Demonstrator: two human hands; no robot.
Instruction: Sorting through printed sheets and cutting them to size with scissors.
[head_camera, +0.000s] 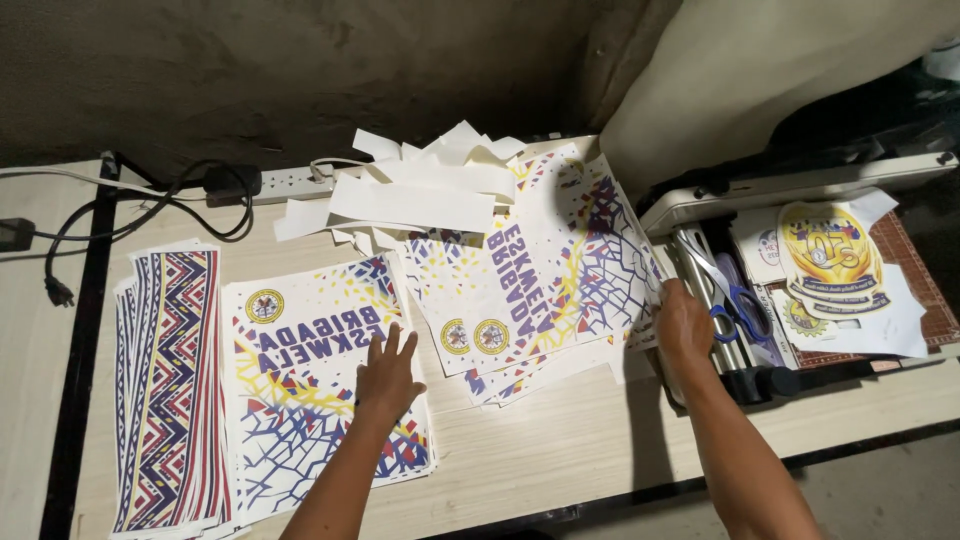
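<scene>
Two hands, left hand (385, 375) spread flat on glossy printed sheet (320, 390), right hand (683, 325) gripping fanned sheets (540, 290).

One head-worn camera looks steeply down from above and behind the left hand (387, 375) and right hand (684, 325), fairly near, facing the wall beyond them.

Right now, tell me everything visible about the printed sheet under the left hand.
The printed sheet is white paper, top of a small stack, lying flat on the pale wooden table. It carries a round yellow emblem near one corner, large purple lettering, yellow speckles and a blue crackle pattern with red and yellow accents. The left hand rests flat on it, fingers spread. A stack of zigzag-striped sheets lies right beside it; whether they touch is unclear.
</scene>
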